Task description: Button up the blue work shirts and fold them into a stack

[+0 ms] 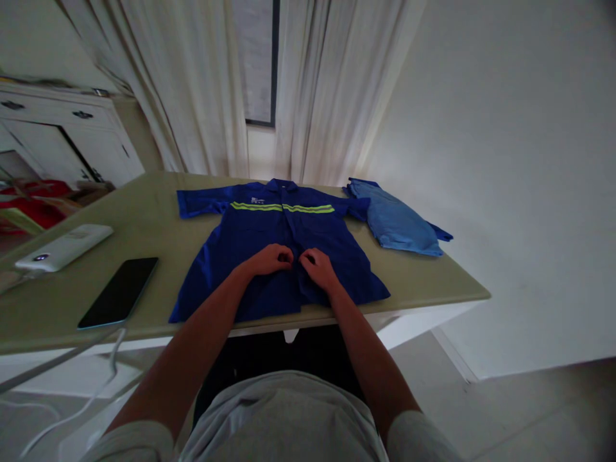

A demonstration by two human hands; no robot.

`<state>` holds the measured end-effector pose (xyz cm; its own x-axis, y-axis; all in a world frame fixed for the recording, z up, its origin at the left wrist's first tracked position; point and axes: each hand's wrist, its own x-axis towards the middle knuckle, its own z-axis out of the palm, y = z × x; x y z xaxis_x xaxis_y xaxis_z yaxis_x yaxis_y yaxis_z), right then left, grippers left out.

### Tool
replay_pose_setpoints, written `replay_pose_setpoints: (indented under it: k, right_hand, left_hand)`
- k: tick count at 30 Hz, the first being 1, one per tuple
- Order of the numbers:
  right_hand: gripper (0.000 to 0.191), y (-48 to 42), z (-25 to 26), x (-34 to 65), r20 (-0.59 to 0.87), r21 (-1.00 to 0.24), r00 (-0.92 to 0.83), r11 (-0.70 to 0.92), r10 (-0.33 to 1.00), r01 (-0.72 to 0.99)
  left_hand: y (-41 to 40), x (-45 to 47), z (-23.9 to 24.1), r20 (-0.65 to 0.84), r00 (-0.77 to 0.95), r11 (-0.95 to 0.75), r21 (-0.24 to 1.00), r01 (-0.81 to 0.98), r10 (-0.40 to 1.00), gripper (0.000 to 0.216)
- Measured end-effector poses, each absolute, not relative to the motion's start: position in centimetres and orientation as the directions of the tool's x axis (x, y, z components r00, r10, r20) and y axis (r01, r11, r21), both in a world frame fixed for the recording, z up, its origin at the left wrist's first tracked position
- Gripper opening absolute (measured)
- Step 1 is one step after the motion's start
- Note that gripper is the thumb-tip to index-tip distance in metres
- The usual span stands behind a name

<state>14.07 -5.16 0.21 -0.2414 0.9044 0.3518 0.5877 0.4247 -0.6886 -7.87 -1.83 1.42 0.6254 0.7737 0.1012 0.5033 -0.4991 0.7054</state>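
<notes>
A dark blue work shirt (260, 231) with a yellow-green reflective stripe lies spread on the table, collar toward the curtains and hem near the front edge. Both hands are at its front opening, below the stripe. My left hand (272, 258) is closed, fingers pinched on the shirt's front edge. Just to the right, my right hand (317, 266) is also closed, pinching the other side of the opening. The fingertips are close together but apart. Any button or fastener between them is too small to make out.
A folded light blue garment (399, 218) lies at the table's right, beside the wall. On the left of the green-topped table (158, 224) are a black phone (118, 292) and a white power bank (65, 247) with a cable. Curtains (192, 83) hang behind.
</notes>
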Motion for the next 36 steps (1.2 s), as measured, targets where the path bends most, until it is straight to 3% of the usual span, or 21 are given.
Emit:
replay_pose_setpoints:
  k: [1, 5, 13, 24, 29, 32, 36]
  right_hand:
    - [0.01, -5.3, 0.2, 14.0, 0.351, -0.691, -0.248, 0.429, 0.903, 0.582]
    - [0.029, -5.7, 0.3, 14.1, 0.319, -0.661, -0.311, 0.446, 0.895, 0.604]
    - [0.008, -5.0, 0.0, 14.1, 0.326, -0.65, -0.246, 0.405, 0.913, 0.643]
    - [0.013, -5.0, 0.0, 14.5, 0.332, -0.732, -0.27, 0.427, 0.904, 0.531]
    - [0.007, -4.8, -0.1, 14.6, 0.353, -0.709, -0.303, 0.465, 0.885, 0.53]
    - [0.006, -4.7, -0.1, 14.6, 0.369, -0.719, -0.276, 0.461, 0.887, 0.52]
    - [0.011, -4.7, 0.0, 14.7, 0.373, -0.744, -0.231, 0.438, 0.899, 0.504]
  left_hand:
    - [-1.8, -7.8, 1.3, 0.111, 0.626, -0.495, 0.722, 0.483, 0.772, 0.021]
    - [-1.6, -8.0, 1.3, 0.145, 0.652, -0.521, 0.736, 0.431, 0.744, 0.023]
    - [-1.5, -8.5, 1.6, 0.107, 0.663, -0.535, 0.691, 0.486, 0.741, 0.03]
    - [-2.5, -8.0, 2.3, 0.115, 0.61, -0.476, 0.741, 0.473, 0.784, 0.017]
    - [-1.9, -7.0, 3.0, 0.016, 0.586, -0.484, 0.582, 0.653, 0.81, 0.01]
    - [-2.0, -6.6, 2.8, 0.028, 0.566, -0.5, 0.506, 0.702, 0.824, 0.01]
    - [-2.7, -6.7, 1.8, 0.17, 0.524, -0.493, 0.657, 0.57, 0.834, 0.013]
